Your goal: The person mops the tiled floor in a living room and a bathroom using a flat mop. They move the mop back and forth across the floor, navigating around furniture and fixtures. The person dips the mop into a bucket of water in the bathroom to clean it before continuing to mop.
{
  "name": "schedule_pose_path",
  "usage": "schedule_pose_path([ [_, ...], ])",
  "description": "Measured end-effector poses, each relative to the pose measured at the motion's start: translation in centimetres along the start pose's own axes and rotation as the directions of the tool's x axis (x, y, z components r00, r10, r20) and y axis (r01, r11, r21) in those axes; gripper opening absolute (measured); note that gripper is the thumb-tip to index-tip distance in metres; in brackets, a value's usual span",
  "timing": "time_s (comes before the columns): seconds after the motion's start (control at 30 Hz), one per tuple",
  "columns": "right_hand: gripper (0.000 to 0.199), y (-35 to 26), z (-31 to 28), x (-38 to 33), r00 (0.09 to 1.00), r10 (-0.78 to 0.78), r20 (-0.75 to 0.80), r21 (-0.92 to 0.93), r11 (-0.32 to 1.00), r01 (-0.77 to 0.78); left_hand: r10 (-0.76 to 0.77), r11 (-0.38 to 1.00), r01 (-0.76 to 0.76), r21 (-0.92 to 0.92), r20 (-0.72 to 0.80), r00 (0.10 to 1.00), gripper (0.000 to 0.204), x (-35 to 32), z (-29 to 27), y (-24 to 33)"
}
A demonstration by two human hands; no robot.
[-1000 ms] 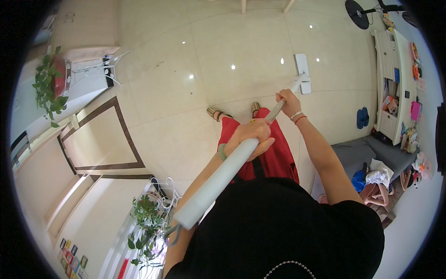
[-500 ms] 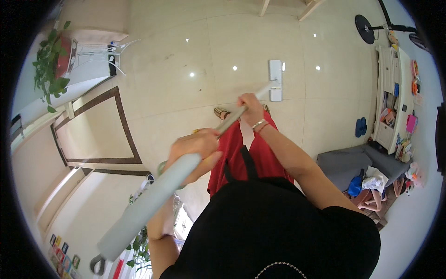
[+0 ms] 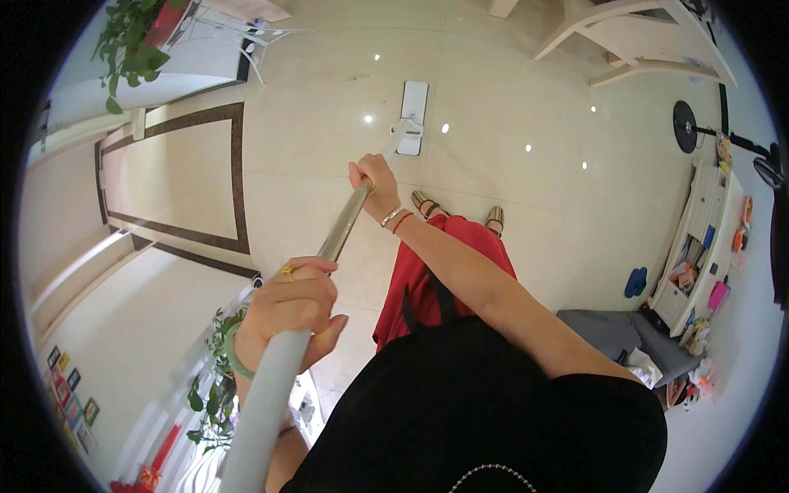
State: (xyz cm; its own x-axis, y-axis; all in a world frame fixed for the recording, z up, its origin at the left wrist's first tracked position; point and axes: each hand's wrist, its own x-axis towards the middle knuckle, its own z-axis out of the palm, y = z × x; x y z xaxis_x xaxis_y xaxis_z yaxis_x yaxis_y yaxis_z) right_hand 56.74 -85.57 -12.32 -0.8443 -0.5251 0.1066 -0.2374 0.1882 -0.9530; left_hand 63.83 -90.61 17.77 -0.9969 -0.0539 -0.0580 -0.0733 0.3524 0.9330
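Note:
A flat mop slants from the lower left up to the tile floor, with its grey-white and metal pole between my hands. The white rectangular mop head lies on the tiles ahead of my feet. My left hand, wearing a yellow ring and a green bangle, is wrapped round the upper pole, below the thick grey grip. Farther down, my right hand is closed round the pole near the head. The grip's top end runs out of the picture.
My sandalled feet stand behind the mop head. A wooden chair or table frame is at the far right. A round black base, blue slippers, a grey sofa and a white cabinet line the right. Plants hang at left.
The mop head has slid left across the tiles, and both hands have swung left with the pole. The view has shifted, showing more of the wooden furniture at the far right.

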Motion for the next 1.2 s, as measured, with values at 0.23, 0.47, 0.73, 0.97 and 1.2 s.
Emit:
schedule_pose_path([
  [0.23,0.02,0.6,-4.7,-0.5,0.961,-0.036,0.274,-0.057,0.997,0.053,0.163,0.983,-0.159,-0.087,0.036,0.986,0.035,-0.7,1.8,-2.1],
  [0.47,0.02,5.3,-10.3,3.7,0.943,-0.11,0.316,-0.195,0.965,0.178,0.245,0.944,-0.288,-0.162,-0.243,0.939,0.034,2.5,5.2,-6.2],
  [0.73,0.022,6.6,-8.8,11.5,0.95,-0.049,0.31,-0.111,0.99,0.088,0.158,0.899,-0.33,-0.288,-0.488,0.858,0.027,8.6,2.6,-8.8],
  [0.97,0.023,5.9,-1.5,16.8,0.969,-0.103,0.224,-0.181,0.973,0.145,0.034,0.918,-0.231,-0.321,-0.517,0.855,0.025,9.9,-6.0,-10.5],
  [1.2,0.026,4.3,5.1,25.1,0.902,-0.138,0.409,-0.105,0.975,0.197,0.029,0.95,-0.218,-0.223,-0.634,0.772,0.026,11.9,-11.1,-12.6],
])
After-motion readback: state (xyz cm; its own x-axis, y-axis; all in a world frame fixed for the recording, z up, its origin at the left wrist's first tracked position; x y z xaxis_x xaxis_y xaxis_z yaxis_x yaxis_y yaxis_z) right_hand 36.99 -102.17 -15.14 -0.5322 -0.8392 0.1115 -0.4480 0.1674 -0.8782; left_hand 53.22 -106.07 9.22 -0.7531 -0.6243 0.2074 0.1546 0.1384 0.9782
